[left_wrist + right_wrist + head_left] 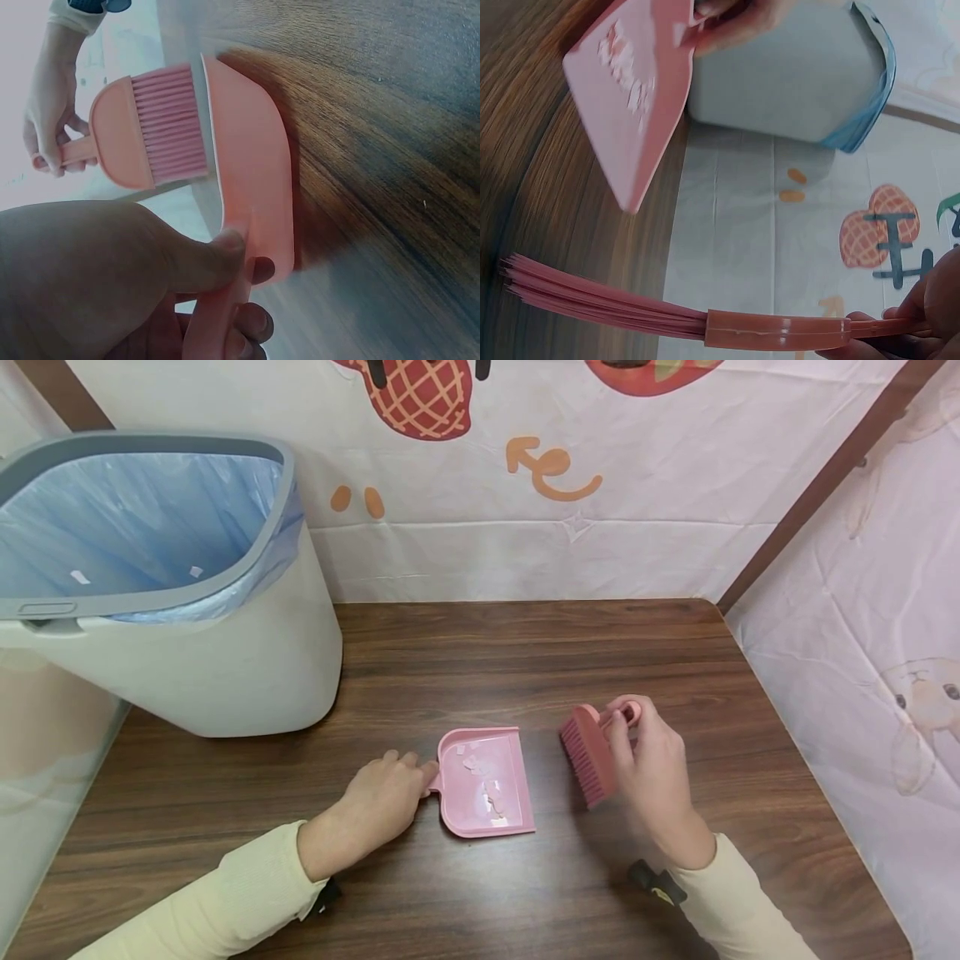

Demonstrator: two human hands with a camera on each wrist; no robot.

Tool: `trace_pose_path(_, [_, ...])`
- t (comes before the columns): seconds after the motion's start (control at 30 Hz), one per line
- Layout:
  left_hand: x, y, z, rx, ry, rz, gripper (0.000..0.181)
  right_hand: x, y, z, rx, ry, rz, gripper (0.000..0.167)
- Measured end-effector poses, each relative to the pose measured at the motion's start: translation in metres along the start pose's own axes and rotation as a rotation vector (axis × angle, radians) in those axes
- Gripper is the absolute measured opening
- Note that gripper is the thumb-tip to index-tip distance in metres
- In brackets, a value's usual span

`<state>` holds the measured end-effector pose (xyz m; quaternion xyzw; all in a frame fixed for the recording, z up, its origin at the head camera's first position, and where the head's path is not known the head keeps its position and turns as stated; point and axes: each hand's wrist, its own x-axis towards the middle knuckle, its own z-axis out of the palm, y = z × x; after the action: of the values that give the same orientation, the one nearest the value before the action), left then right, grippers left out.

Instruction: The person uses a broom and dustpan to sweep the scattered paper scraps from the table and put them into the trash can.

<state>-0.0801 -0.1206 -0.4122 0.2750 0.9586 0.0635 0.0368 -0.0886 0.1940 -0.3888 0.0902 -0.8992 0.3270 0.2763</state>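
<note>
A pink dustpan (480, 760) lies on the table, with several small pale paper scraps (491, 797) in its pan. My left hand (386, 802) grips its short handle; the left wrist view shows the thumb (225, 255) on top and fingers curled beneath. To the right of the pan's front lip, my right hand (652, 768) holds a pink hand brush (596, 760) by its handle. The brush's bristles (600, 296) point toward the table, apart from the dustpan. Whether their tips touch the wood I cannot tell.
A grey bin (247, 668) with a blue liner (180, 518) stands at the back left of the wooden table (525, 652). A couple of white scraps (80, 577) cling inside the liner. A printed white cloth (465, 552) hangs behind, another at the right.
</note>
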Motion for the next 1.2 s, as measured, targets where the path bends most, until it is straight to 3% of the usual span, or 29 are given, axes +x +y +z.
trace_pose_path(0.4, [0.0, -0.002, 0.0, -0.026, -0.019, -0.007, 0.009, 0.003, 0.023, -0.02, -0.059, 0.061, 0.041, 0.006])
trace_pose_path(0.83, [-0.003, -0.006, 0.004, -0.041, -0.018, -0.004, 0.015, 0.0, 0.028, -0.021, -0.082, 0.027, 0.095, 0.008])
trace_pose_path(1.03, [-0.007, -0.009, 0.011, -0.061, 0.023, 0.008, 0.016, -0.001, 0.028, -0.021, -0.08, 0.025, 0.103, 0.008])
trace_pose_path(1.2, [-0.01, -0.013, 0.018, -0.051, 0.112, 0.052, 0.019, 0.0, 0.028, -0.021, -0.079, 0.027, 0.104, 0.008])
